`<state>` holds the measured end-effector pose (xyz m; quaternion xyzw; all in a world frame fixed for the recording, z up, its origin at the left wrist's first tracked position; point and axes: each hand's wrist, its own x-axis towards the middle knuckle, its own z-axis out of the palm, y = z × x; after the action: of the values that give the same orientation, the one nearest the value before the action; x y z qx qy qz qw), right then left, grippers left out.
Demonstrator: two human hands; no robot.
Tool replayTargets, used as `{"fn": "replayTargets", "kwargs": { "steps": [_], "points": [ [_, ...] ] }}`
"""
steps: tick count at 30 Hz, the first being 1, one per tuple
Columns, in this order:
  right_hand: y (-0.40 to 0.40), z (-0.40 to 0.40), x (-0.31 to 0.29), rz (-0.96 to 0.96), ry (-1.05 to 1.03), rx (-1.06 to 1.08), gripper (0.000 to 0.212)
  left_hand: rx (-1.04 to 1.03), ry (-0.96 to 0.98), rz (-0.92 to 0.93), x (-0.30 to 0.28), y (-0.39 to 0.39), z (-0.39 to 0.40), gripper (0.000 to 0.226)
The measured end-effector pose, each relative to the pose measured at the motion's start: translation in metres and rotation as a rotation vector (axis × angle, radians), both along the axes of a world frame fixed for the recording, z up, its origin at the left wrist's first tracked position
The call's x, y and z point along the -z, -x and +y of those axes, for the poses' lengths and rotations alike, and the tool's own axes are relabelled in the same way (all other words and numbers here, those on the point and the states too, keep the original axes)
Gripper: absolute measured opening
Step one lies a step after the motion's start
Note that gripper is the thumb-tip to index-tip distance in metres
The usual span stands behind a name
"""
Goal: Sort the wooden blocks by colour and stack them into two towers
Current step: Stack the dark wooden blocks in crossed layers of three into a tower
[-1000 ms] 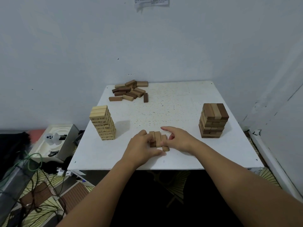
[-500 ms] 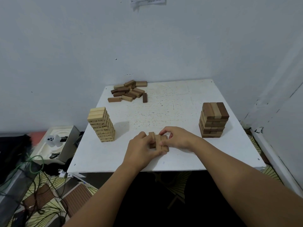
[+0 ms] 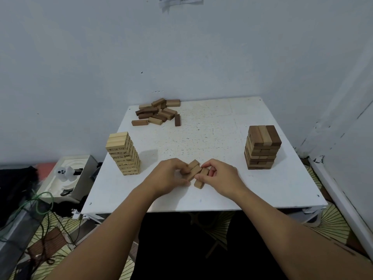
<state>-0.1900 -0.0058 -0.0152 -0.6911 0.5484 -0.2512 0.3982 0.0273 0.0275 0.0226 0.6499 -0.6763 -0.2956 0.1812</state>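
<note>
Three brown wooden blocks [image 3: 196,173] lie side by side near the table's front edge, held between both hands. My left hand [image 3: 168,175] grips them from the left with curled fingers. From the right, my right hand [image 3: 221,174] pinches the rightmost block. A tall tower of pale blocks [image 3: 123,153] stands at the left. A shorter tower of brown blocks [image 3: 262,147] stands at the right. A loose pile of brown blocks [image 3: 158,114] lies at the back left.
The white table [image 3: 212,134] stands in a corner between two walls. On the floor at the left sit a white box [image 3: 66,176], black items and green cables [image 3: 40,203]. A patterned mat covers the floor.
The three blocks have turned to lie slanted and sit tighter together. My right hand's fingers have curled in onto the rightmost block.
</note>
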Motion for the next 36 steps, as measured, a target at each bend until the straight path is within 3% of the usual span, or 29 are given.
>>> {"fn": "replayTargets", "kwargs": {
  "steps": [4,6,10,13,17,22,28,36],
  "points": [
    [-0.002,0.002,0.002,-0.006,0.040,0.043,0.038,-0.071,-0.035,-0.082,0.006,0.007,0.015,0.103],
    [-0.003,0.003,0.003,0.015,0.072,0.059,0.041,-0.130,-0.037,-0.133,0.014,0.015,0.023,0.114],
    [-0.004,0.007,0.009,0.103,0.212,0.081,0.047,-0.221,0.039,-0.034,0.033,0.024,0.027,0.092],
    [-0.004,0.008,0.013,0.110,0.279,0.112,0.037,-0.186,0.044,0.018,0.035,0.023,0.020,0.077],
    [-0.004,0.006,0.018,0.093,0.344,0.137,0.019,-0.117,-0.040,0.092,0.023,0.013,0.006,0.080],
    [-0.003,0.006,0.021,0.207,0.345,0.128,0.040,-0.235,-0.024,0.045,0.024,0.009,0.014,0.099],
    [-0.004,0.008,0.016,0.280,0.280,0.028,0.047,-0.411,0.123,0.066,0.045,0.016,0.036,0.067],
    [-0.003,0.010,0.022,0.222,0.293,0.083,0.037,-0.415,0.132,0.008,0.045,0.018,0.023,0.053]
  ]
}}
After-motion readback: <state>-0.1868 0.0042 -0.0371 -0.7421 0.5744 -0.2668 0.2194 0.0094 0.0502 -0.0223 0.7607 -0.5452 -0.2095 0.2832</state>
